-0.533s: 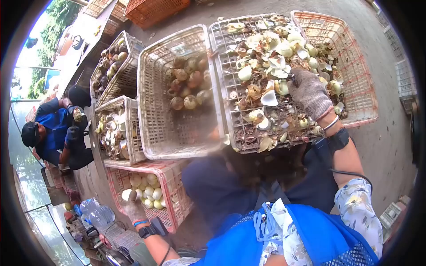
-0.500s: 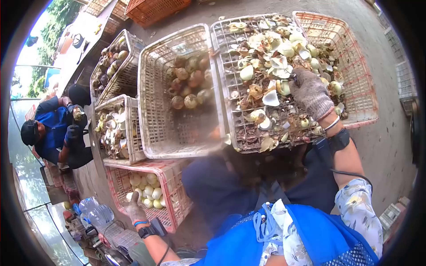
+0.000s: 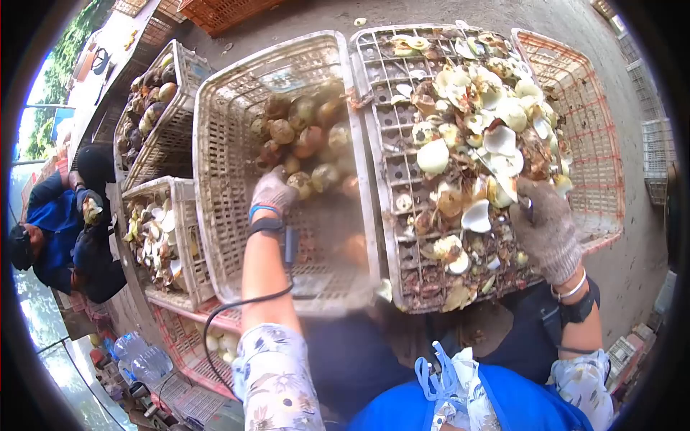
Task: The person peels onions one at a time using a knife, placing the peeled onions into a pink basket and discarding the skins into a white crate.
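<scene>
My left hand, in a dirty knit glove, reaches into a white plastic crate beside a pile of unpeeled onions. Its fingers bend towards the nearest onion, and whether they grip one is hidden. My right hand, gloved too, is closed round a small dark tool, only partly visible. That hand is over the right edge of an upturned crate, whose grid top bears peeled onion layers, brown skins and several whole onions.
A red-stained crate stands at the right. Two crates at the left hold dark onions and peelings. Below them, a red-rimmed crate holds peeled onions. A co-worker sits at the far left.
My left hand has moved from the crate of peeled onions up into the crate of unpeeled ones. My right hand has shifted lower and to the right. The view has shifted.
</scene>
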Tool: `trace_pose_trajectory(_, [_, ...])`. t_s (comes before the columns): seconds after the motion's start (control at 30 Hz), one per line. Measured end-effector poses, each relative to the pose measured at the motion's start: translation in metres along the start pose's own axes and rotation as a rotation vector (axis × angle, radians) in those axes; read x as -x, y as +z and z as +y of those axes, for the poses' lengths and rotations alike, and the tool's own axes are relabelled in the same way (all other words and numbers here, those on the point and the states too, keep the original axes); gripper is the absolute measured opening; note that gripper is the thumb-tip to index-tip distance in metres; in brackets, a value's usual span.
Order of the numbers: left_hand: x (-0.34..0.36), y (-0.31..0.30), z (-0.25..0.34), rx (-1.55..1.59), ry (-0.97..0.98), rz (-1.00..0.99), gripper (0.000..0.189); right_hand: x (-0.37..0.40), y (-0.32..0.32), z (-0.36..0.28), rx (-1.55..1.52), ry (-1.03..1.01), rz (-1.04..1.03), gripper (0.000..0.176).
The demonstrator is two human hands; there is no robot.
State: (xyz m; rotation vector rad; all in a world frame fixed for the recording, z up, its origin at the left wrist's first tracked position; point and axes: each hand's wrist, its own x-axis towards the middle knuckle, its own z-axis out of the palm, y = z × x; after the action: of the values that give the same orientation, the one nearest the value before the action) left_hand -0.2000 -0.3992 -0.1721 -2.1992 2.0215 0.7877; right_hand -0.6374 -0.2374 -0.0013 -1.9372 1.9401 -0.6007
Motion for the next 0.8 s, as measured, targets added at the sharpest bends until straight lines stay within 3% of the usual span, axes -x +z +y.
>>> trace_pose_trajectory(0.1, [-0.046, 0.074, -0.016, -0.035, -0.251, -0.029, 0.050, -0.009, -0.001, 0.001, 0.036, 0.054, -0.049, 0.037])
trace_pose_trajectory(0.13, [-0.051, 0.098, -0.026, 0.051, -0.245, 0.019, 0.049, -0.012, -0.004, -0.002, 0.043, 0.059, -0.060, 0.037])
trace_pose_trajectory(0.17, [-0.051, 0.113, -0.028, 0.205, -0.428, 0.098, 0.049, -0.016, -0.006, -0.007, 0.026, 0.143, -0.113, 0.040])
trace_pose_trajectory(0.23, [-0.051, 0.131, -0.013, 1.289, -0.885, 0.421, 0.037, -0.018, 0.002, -0.005, 0.006, 0.231, -0.179, 0.042])
trace_pose_trajectory(0.33, [-0.052, 0.157, -0.034, 1.994, -0.621, 0.211, 0.014, -0.011, 0.009, 0.005, 0.051, 0.139, -0.129, 0.046])
trace_pose_trajectory(0.5, [-0.071, 0.183, -0.065, 1.558, -0.738, 0.276, 0.016, -0.018, 0.011, -0.006, 0.029, 0.189, -0.172, 0.041])
trace_pose_trajectory(0.57, [-0.071, 0.178, -0.073, 1.618, -0.551, 0.309, 0.023, -0.023, 0.006, -0.008, 0.038, 0.225, -0.230, 0.037])
trace_pose_trajectory(0.6, [-0.074, 0.171, -0.079, 1.797, -0.528, 0.228, 0.028, -0.017, 0.010, 0.002, 0.014, 0.156, -0.138, 0.035])
trace_pose_trajectory(0.63, [-0.076, 0.163, -0.084, 1.966, -0.510, 0.129, 0.033, -0.017, 0.003, -0.001, -0.064, 0.249, -0.179, 0.035])
trace_pose_trajectory(0.7, [-0.059, 0.108, -0.067, 2.000, -0.381, -0.010, 0.042, -0.012, 0.000, 0.005, -0.025, 0.171, -0.152, 0.036])
trace_pose_trajectory(0.8, [-0.036, 0.032, -0.044, 1.973, -0.122, 0.073, 0.053, -0.005, -0.007, 0.006, -0.157, 0.213, -0.166, 0.035])
